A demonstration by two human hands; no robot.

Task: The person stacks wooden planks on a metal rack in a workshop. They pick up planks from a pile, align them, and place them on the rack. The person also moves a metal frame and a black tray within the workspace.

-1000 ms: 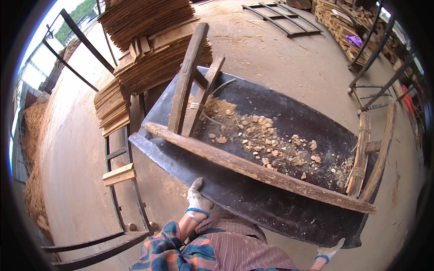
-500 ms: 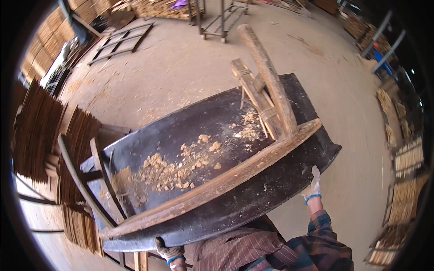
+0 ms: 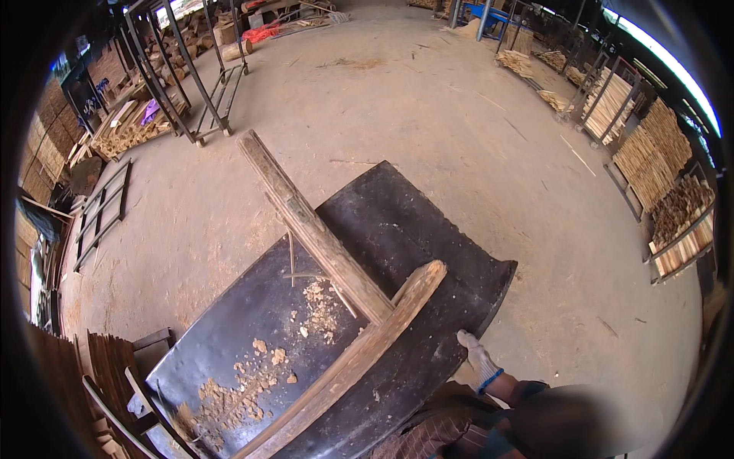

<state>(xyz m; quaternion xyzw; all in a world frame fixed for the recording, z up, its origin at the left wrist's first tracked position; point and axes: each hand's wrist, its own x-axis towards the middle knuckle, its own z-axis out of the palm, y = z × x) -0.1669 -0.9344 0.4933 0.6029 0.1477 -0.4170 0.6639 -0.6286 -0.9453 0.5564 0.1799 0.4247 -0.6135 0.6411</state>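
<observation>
My right hand (image 3: 479, 364), in a pale glove with a blue cuff, grips the right near edge of a large black sheet-like tray (image 3: 405, 210); its thumb lies on top and its other fingers are hidden. My left hand is out of view. A long curved wooden bar (image 3: 352, 350) runs across the tray, and a thick wooden post (image 3: 313, 229) rises from near its right end. Tan crumbly lumps (image 3: 243, 386) lie on the tray. At its left end stand two curved dark slats (image 3: 157, 413). A dark blur covers part of my right forearm.
Stacked thin boards (image 3: 111, 363) stand close to the tray's left end. A flat metal frame (image 3: 103, 206) lies on the floor at left. Farther back is a wheeled metal rack (image 3: 191, 84). Bundled wood strips (image 3: 657, 157) line the right side.
The view has swung right and up, so the tray appears lower and farther left. My left hand, earlier at the tray's near edge, has left the picture. My right hand still grips the edge.
</observation>
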